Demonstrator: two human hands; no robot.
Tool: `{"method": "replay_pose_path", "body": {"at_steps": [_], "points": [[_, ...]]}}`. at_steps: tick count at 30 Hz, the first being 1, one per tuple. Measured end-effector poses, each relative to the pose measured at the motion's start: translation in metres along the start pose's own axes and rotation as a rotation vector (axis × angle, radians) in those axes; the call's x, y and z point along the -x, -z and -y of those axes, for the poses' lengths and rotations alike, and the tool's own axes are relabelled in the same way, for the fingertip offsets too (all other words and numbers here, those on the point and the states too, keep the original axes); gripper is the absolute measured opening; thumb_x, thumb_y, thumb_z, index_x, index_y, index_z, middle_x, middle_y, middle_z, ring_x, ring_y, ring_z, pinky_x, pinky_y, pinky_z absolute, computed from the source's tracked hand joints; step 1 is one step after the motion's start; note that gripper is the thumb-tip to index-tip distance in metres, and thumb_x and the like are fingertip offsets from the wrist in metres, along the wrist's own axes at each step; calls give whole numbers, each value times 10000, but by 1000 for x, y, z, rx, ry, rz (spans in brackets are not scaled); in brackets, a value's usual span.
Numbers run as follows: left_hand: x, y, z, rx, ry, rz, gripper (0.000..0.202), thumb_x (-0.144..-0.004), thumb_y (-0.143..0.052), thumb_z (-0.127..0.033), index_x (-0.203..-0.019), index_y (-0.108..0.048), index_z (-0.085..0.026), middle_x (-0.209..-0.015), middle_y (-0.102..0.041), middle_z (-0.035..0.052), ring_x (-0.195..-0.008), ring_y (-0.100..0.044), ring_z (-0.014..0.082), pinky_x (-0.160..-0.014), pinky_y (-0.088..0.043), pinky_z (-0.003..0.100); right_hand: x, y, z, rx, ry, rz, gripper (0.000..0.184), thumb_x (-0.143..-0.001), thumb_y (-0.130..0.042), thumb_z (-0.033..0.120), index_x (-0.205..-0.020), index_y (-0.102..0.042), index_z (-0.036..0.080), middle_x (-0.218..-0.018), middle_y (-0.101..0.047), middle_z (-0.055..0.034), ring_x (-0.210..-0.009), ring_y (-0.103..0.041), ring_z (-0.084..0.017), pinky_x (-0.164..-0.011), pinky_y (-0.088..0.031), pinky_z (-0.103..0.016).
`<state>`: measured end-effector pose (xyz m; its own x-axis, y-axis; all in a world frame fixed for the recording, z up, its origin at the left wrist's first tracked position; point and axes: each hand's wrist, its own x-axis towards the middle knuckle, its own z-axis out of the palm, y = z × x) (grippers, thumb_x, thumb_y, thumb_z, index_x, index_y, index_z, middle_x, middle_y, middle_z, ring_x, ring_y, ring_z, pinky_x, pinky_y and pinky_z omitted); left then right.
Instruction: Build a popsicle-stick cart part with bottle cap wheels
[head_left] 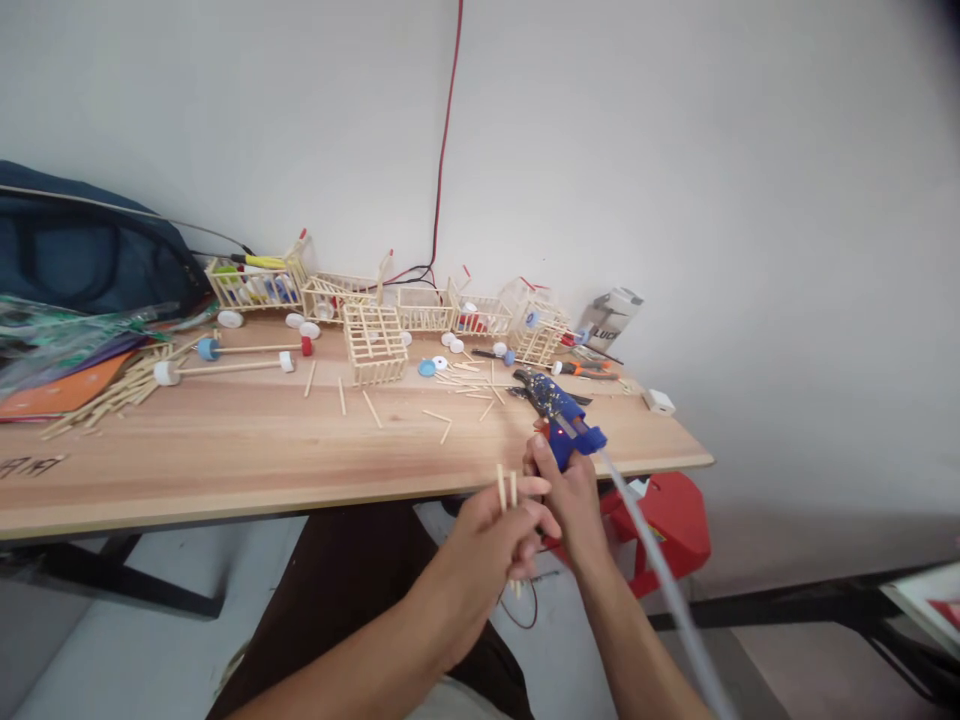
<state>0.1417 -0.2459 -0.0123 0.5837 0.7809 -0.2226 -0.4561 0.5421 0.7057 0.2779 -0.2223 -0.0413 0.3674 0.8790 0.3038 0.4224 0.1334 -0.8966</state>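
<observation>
My left hand (501, 540) is closed around a couple of thin wooden sticks (502, 488) that poke up between the fingers, in front of the table's edge. Just right of it, my right hand (574, 490) grips the handle of a blue glue gun (559, 412). A long translucent glue stick (660, 570) runs out of the gun's back end toward me. The gun's nozzle points away over the table, near short cut sticks (469, 378). A small stick-built frame (375, 342) lies on the table ahead of my left hand.
Several stick-built carts (424, 310) line the wall. Wheeled axles (232, 368) and a pile of sticks (124, 392) lie left, by a dark blue bag (82, 240). Orange-handled pliers (589, 370) and a white adapter (659, 402) are at right. A red stool (667, 530) stands below.
</observation>
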Motion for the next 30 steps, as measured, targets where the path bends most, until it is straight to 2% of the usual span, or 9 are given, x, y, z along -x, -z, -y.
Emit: {"method": "replay_pose_path", "body": {"at_steps": [2,5,8,11,15,20,22,25,30], "points": [[5,9,-9,44,-38,-40,364,-702,-684,-306,-1006,-561,-146,-752,-613,42,-538,-394,67,-485,-243,201,-1,5,9,-203,-79,74,332,-864,-544,505,-1001,-540,203,-715,-543,4,-542,-489,-125,-446,-400,-237],[11,28,-20,30,-105,-61,314,-746,-676,-331,-972,-529,-169,-727,-637,39,-512,-392,67,-465,-250,192,-1,14,19,-525,-173,169,292,-835,-619,461,-984,-548,220,-890,-584,-34,-610,-518,-114,-393,-328,-187],[15,48,-25,-26,-101,-80,294,-774,-667,-401,-867,-539,-153,-705,-641,41,-428,-327,39,-410,-177,190,4,22,23,-610,-213,237,275,-822,-646,432,-980,-595,212,-1050,-601,-89,-732,-565,-151,-404,-340,-187],[17,62,-25,-93,-48,-98,369,-808,-623,-489,-951,-573,-152,-587,-586,-6,-361,-236,23,-389,-114,198,10,29,24,-615,-277,284,288,-807,-667,418,-1008,-627,217,-1075,-613,-96,-752,-579,-164,-403,-349,-192],[16,67,-26,-100,-44,-118,421,-841,-578,-498,-1107,-535,-175,-486,-442,-76,-387,-160,30,-408,-84,191,18,31,23,-541,-333,286,276,-795,-686,417,-982,-635,221,-974,-613,-52,-672,-547,-132,-390,-358,-191],[12,68,-32,-61,-109,-117,187,-838,-564,-320,-923,-462,-188,-615,-580,-7,-438,-278,41,-426,-153,173,30,30,22,-363,-318,280,301,-810,-666,448,-967,-607,198,-871,-585,-41,-634,-524,-129,-399,-393,-201],[10,72,-34,-77,-139,-101,203,-825,-587,-322,-861,-434,-194,-650,-587,-5,-445,-304,38,-423,-170,165,34,30,21,-319,-322,340,314,-836,-622,479,-975,-591,199,-818,-593,-31,-542,-496,-110,-394,-384,-212],[8,78,-36,-130,-153,-111,251,-805,-625,-370,-871,-453,-200,-651,-551,-32,-417,-296,26,-395,-145,151,39,31,20,-275,-324,427,348,-871,-550,519,-1006,-571,199,-686,-590,-4,-412,-427,-87,-372,-348,-220],[5,82,-35,-173,-125,-111,258,-811,-609,-401,-894,-488,-189,-587,-503,-50,-389,-236,19,-379,-108,150,40,26,20,-160,-235,479,404,-879,-493,571,-911,-600,183,-555,-564,-9,-458,-479,-126,-426,-387,-232]]}}
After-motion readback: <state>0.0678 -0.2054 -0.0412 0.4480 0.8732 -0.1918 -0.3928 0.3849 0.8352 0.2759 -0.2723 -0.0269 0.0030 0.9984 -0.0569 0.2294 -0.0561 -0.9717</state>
